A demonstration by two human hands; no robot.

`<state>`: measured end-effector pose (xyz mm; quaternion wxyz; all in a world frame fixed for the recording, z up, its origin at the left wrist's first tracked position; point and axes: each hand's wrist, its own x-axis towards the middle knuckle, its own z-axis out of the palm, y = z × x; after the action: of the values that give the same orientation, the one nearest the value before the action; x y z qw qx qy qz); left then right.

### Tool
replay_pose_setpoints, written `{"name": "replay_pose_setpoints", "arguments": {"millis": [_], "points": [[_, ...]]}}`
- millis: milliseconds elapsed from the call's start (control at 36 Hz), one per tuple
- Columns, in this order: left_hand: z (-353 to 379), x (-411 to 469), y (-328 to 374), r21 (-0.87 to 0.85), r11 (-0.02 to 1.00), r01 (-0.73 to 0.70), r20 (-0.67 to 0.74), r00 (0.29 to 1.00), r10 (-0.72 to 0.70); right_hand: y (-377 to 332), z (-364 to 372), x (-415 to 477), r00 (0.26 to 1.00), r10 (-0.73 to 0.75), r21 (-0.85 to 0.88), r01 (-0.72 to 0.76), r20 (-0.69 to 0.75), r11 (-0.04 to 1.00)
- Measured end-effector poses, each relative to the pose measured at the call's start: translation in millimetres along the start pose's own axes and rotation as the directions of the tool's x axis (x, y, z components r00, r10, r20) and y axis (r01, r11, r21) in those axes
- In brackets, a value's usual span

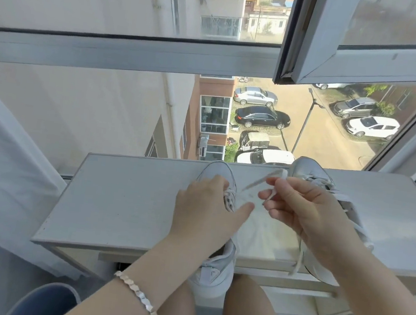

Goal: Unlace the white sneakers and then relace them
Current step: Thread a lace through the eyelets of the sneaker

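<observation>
Lacing mid-way: centre sneaker (215, 277) on table (117, 198) shows crossed rows near its toe. Right sneaker (306, 167), right of frame, trails slack ends. Left hand (205, 207) rests on centre sneaker, grip relaxed. Right hand (308, 212) pinches lace (259, 182). Much likely remains.

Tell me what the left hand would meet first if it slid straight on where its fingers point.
The sneaker toe cap just ahead of the left hand, probably; depth is unclear.

Bright daylight through the window (135, 55), soft shadows, motion-blurred lace (259, 182), wide-angle bending at the edges
</observation>
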<state>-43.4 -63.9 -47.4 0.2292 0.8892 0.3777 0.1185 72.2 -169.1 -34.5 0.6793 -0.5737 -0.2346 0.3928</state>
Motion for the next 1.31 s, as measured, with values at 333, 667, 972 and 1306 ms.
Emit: {"name": "replay_pose_setpoints", "arguments": {"millis": [333, 667, 972, 1306], "points": [[16, -16, -20, -0.172, 0.981, -0.086, -0.082, 0.994, 0.073, 22, 13, -2, 0.993, -0.01, -0.001, 0.009, -0.117, 1.0], [28, -40, -36, -0.365, 0.907, -0.209, -0.177, 0.972, 0.153, 40, 25, 3, 0.993, 0.013, 0.007, -0.012, -0.115, 1.0], [34, -44, -40, -0.388, 0.891, -0.237, -0.223, 0.962, 0.159, 47, 24, 0, 0.992, -0.017, -0.094, 0.005, -0.128, 0.996], [34, -44, -41, -0.402, 0.887, -0.227, -0.219, 0.964, 0.148, 32, 13, 13, 0.991, 0.099, -0.273, -0.07, 0.094, 0.959]]}}
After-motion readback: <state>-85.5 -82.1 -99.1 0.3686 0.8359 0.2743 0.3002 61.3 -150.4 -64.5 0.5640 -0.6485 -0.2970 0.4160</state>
